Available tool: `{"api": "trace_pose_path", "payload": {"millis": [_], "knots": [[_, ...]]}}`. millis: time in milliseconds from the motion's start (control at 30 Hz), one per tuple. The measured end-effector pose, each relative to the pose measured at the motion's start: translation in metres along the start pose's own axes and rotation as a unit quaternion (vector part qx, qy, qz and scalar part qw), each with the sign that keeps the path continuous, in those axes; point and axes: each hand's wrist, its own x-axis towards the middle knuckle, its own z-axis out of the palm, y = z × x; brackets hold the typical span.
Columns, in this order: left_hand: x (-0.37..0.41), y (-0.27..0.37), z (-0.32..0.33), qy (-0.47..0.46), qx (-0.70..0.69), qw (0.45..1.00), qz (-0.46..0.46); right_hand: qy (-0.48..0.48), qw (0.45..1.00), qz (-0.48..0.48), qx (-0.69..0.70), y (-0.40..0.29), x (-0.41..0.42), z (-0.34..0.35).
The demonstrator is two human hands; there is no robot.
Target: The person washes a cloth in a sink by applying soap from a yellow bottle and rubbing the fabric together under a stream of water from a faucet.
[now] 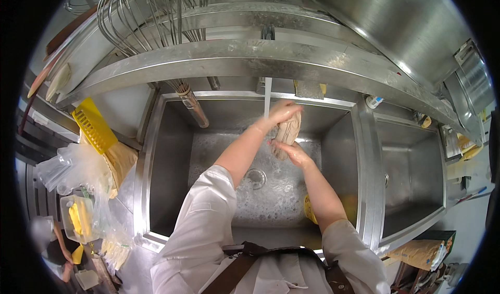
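A wet beige cloth [288,132], bunched lengthwise, hangs over the deep steel sink basin [172,169]. My left hand [283,111] grips its far end, close beside a stream of running water [267,95]. Lower down, my right hand [293,151] is closed around the near part, its thumb across the folds. Suds and shallow water cover the basin floor around the drain [256,178]. Partly behind my right forearm, a yellow object [309,209] with dark markings sits in the basin; its full shape is hidden.
A steel rack rail [250,58] crosses above the sink's far side, with wire whisks [140,17] hanging there. A large steel container [398,24] is at upper right. A second basin [406,169] adjoins on the right. Left are a yellow slotted scraper [95,126] and plastic bags [78,169]; another person's arm [63,243] shows lower left.
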Motion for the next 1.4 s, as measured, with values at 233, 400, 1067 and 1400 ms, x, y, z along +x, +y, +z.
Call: {"api": "trace_pose_path", "payload": {"millis": [233, 400, 1067, 1400], "knots": [[0.022, 0.013, 0.002, 0.122, -0.282, 0.951, -0.034, -0.002, 0.972, 0.067, 0.227, 0.0, -0.019, 0.025], [0.033, 0.018, 0.006, 0.097, -0.207, 0.973, -0.041, 0.045, 0.942, 0.022, 0.333, 0.006, -0.022, 0.019], [-0.104, -0.17, -0.067, -0.009, -0.588, 0.8, -0.12, 0.162, 0.978, -0.106, -0.077, -0.054, 0.065, 0.071], [-0.077, -0.15, -0.014, 0.047, -0.567, 0.822, -0.018, 0.28, 0.746, -0.288, -0.531, -0.035, 0.01, 0.152]]}}
